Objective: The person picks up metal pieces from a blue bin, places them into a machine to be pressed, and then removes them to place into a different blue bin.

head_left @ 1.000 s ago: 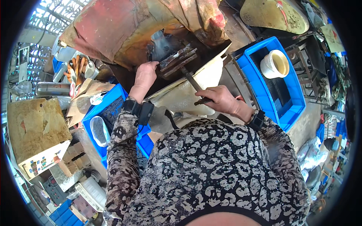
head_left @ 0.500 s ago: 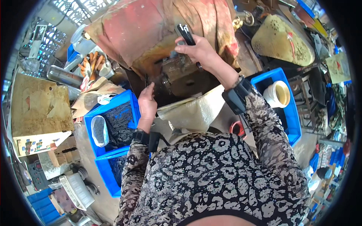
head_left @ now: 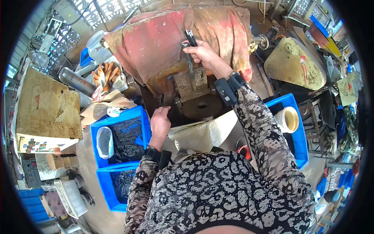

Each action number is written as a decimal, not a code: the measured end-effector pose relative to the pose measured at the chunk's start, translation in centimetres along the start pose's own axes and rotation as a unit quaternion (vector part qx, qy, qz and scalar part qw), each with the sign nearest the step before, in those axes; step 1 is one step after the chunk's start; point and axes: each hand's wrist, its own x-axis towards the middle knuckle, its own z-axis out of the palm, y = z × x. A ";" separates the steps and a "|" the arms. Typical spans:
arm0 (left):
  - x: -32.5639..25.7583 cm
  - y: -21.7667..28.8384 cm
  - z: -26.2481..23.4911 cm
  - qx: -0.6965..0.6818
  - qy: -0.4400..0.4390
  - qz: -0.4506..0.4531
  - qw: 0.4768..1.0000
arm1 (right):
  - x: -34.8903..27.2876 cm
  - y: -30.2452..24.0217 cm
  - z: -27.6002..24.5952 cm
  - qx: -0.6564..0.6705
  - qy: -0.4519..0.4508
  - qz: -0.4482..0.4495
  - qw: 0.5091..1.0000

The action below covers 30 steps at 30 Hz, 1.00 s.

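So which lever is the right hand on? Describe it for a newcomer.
Find the rusty press under the red cloth, top centre. The lever rises from it, gripped by the right hand. It alone has a black handle tip.

Rusty matt metal press [head_left: 193, 84], stained cloth cover [head_left: 156, 39], glossy blue plastic crates [head_left: 117, 121].

Box: brown cardboard box [head_left: 46, 107], far left, white side strip with small coloured labels [head_left: 37, 145].
Screens: none.

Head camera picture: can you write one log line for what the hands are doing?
right hand: gripping lever on press | left hand: beside round base | near: blue bin of dark parts
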 end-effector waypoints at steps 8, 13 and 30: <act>0.4 0.8 -0.6 -0.055 -0.026 0.005 0.998 | 0.9 0.6 -0.3 0.006 0.000 0.003 1.000; 0.6 0.7 0.0 -0.050 0.058 -0.017 0.997 | -1.9 2.8 -2.0 0.052 0.015 0.025 0.998; 0.4 -0.9 -0.4 0.034 0.042 -0.002 0.999 | -9.8 4.7 -4.3 0.054 0.006 -0.043 0.998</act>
